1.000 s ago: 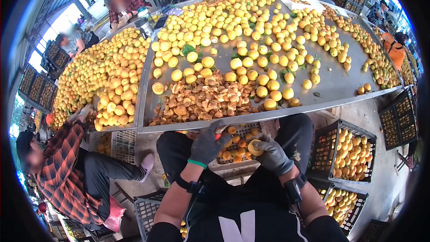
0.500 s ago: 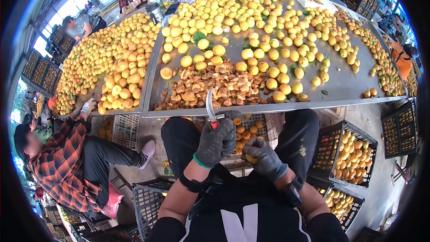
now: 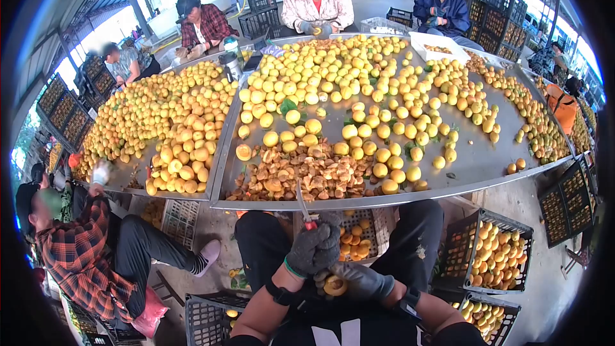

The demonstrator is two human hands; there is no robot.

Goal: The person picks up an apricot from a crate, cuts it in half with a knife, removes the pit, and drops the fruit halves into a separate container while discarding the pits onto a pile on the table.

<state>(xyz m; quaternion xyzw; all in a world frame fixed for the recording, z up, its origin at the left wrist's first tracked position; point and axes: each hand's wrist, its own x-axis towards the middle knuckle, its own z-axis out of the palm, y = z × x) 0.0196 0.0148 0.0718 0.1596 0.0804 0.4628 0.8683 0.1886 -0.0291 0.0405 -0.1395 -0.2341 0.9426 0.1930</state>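
Note:
My left hand point(image 3: 312, 251), in a dark knit glove, is closed round the red handle of a curved knife point(image 3: 303, 207), its blade pointing up by the table edge. Low in front of my body, my right hand point(image 3: 366, 281), in a grey glove, grips an apricot point(image 3: 334, 285) whose cut face shows. The two hands are close together. Beyond the knife, a pile of apricot pieces point(image 3: 307, 170) lies on the metal table point(image 3: 480, 168), with whole yellow apricots point(image 3: 307, 77) spread behind it.
Below the table stands a crate of fruit point(image 3: 359, 234) between my knees. More fruit crates point(image 3: 500, 256) are stacked at the right. A person in a plaid shirt point(image 3: 77, 247) sits at the left. Other people sit across the table, near a white tray point(image 3: 435, 54).
The camera view has tilted up, so the table sits lower in the frame. Both hands have come closer together, and the fruit's cut face now shows.

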